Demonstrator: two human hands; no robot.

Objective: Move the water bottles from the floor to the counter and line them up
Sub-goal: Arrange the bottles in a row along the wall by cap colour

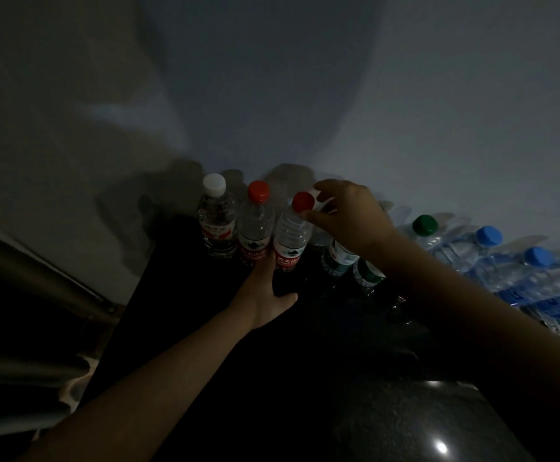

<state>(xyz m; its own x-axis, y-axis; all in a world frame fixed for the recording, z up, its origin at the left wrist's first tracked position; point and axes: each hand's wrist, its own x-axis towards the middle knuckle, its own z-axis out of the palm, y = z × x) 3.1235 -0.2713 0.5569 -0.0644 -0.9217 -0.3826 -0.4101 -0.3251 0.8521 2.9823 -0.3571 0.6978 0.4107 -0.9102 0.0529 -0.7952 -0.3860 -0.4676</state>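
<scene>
Water bottles stand in a row on the dark counter [388,411] against the wall. From the left come a white-capped bottle [216,216], a red-capped bottle [255,221] and a second red-capped bottle [293,231]. My left hand [267,295] holds the base of that second red-capped bottle. My right hand [348,218] reaches over the row, with thumb and fingers pinching at the bottle's red cap. Under my right hand stand green-labelled bottles [338,258], partly hidden. Further right are a green-capped bottle [424,228] and blue-capped bottles [505,258].
A grey wall [272,78] rises right behind the bottles. A metal rail or edge [38,275] runs along the left side of the counter. The scene is dim, and a light reflects on the counter near the front edge.
</scene>
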